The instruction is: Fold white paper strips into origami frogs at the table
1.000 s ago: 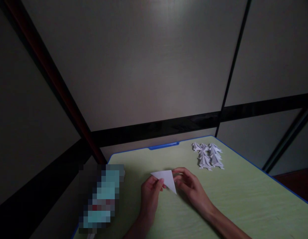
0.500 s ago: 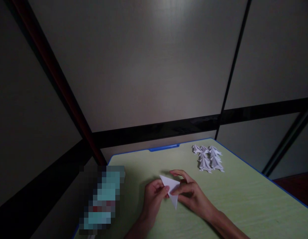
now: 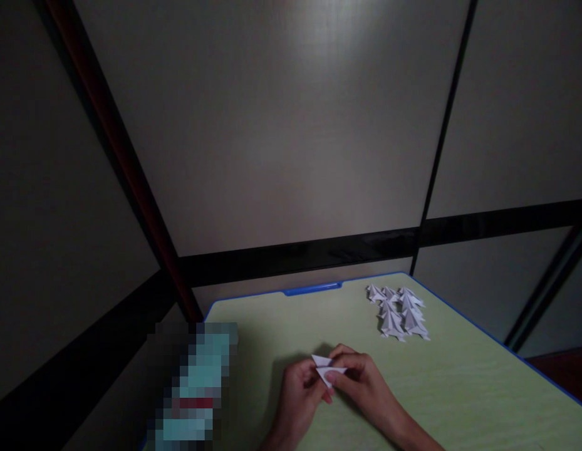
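A small piece of folded white paper [image 3: 322, 361] is held just above the table between both hands. My left hand [image 3: 297, 391] is closed on its left side, with fingertips partly hidden behind the paper. My right hand [image 3: 363, 379] pinches the right side, its thumb lying on the near flap and its fingers behind. Two pointed flaps show, one behind the other, with a narrow gap between them. Beyond my right hand, several folded white paper figures [image 3: 391, 322] with pleated backs and pointed legs stand close together in a cluster.
The light green table [image 3: 267, 326] has a blue edge and a blue handle-like strip [image 3: 313, 289] at its far side. At the left lies a blurred-out teal item [image 3: 201, 369]. Grey cabinet panels [image 3: 291, 156] with a black band rise behind the table.
The paper has turned from a broad triangle standing point-down to a narrower shape with two flaps showing. Both hands have drawn closer together. The whole view has shifted slightly.
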The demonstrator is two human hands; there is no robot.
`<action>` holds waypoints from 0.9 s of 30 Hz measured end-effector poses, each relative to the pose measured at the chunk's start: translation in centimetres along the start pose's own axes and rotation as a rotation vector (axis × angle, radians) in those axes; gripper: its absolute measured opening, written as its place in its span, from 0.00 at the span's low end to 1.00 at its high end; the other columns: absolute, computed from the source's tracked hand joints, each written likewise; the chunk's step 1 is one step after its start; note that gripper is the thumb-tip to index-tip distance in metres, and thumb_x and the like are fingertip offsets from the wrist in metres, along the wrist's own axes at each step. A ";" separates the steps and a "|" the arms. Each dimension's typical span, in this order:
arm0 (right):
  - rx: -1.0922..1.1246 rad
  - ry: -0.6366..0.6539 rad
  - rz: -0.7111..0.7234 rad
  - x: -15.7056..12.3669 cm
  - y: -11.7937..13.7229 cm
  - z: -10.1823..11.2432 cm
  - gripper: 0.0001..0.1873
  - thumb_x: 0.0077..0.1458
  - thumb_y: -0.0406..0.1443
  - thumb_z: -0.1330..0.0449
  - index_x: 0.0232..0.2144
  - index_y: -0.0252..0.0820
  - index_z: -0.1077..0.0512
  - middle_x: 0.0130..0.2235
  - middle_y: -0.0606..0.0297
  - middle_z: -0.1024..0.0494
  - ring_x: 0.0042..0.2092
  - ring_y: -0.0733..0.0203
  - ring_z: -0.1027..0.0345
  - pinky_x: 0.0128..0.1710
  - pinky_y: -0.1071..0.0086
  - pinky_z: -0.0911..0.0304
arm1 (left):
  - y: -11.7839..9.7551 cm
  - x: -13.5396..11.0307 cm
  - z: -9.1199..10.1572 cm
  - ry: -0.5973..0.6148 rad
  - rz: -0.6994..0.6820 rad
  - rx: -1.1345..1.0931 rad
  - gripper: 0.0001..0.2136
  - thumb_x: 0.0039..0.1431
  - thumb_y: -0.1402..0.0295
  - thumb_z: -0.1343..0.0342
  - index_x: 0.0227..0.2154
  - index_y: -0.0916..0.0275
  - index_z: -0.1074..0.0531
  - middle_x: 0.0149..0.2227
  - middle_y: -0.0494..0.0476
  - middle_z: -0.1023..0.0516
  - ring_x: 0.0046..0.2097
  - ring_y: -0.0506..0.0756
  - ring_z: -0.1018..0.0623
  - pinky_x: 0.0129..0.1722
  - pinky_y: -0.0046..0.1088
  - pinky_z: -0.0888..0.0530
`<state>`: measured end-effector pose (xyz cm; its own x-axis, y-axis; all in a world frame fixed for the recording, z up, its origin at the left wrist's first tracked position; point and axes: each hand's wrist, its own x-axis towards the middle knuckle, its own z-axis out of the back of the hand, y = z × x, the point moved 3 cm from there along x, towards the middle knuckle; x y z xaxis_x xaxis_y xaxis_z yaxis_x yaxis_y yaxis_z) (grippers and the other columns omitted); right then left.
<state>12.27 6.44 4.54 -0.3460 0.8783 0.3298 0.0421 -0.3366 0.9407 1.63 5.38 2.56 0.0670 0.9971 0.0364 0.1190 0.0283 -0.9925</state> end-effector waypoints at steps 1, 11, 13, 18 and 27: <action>0.002 -0.012 -0.005 0.0 0.0 0.0 0.12 0.41 0.40 0.43 0.15 0.38 0.29 0.22 0.65 0.35 0.26 0.64 0.40 0.26 0.72 0.45 | 0.0 0.0 0.0 0.001 -0.004 0.024 0.07 0.39 0.67 0.45 0.19 0.68 0.31 0.13 0.49 0.33 0.17 0.47 0.35 0.17 0.20 0.39; -0.020 -0.019 -0.087 0.0 -0.3 -0.2 0.15 0.40 0.43 0.44 0.14 0.36 0.32 0.21 0.66 0.35 0.25 0.65 0.42 0.24 0.73 0.47 | -0.3 0.2 1.1 -0.189 -0.074 0.045 0.01 0.37 0.75 0.48 0.16 0.66 0.33 0.15 0.48 0.33 0.19 0.47 0.35 0.16 0.19 0.41; -0.014 -0.025 -0.104 -0.1 -0.4 -0.2 0.15 0.40 0.43 0.44 0.14 0.36 0.32 0.20 0.67 0.36 0.24 0.65 0.42 0.23 0.73 0.48 | -0.3 0.2 1.1 -0.185 -0.064 0.025 0.01 0.37 0.74 0.47 0.16 0.66 0.33 0.15 0.48 0.32 0.19 0.47 0.35 0.17 0.19 0.40; -0.036 -0.045 -0.166 -0.1 -0.7 -0.1 0.15 0.40 0.41 0.44 0.13 0.36 0.34 0.17 0.69 0.37 0.22 0.66 0.43 0.22 0.74 0.49 | -0.6 0.2 1.0 -0.167 -0.063 0.021 0.04 0.38 0.73 0.47 0.14 0.67 0.32 0.12 0.48 0.33 0.18 0.48 0.35 0.19 0.20 0.39; -0.048 -0.090 -0.220 -0.3 -0.8 0.3 0.13 0.39 0.38 0.43 0.12 0.35 0.36 0.17 0.70 0.39 0.20 0.69 0.48 0.19 0.75 0.53 | -0.9 -0.2 0.8 -0.096 -0.086 0.012 0.08 0.43 0.68 0.50 0.18 0.67 0.29 0.15 0.52 0.31 0.22 0.50 0.32 0.25 0.23 0.36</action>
<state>12.63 6.52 3.67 -0.2571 0.9582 0.1254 -0.0706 -0.1481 0.9865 0.73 5.23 3.40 -0.0377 0.9932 0.1104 0.1086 0.1139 -0.9875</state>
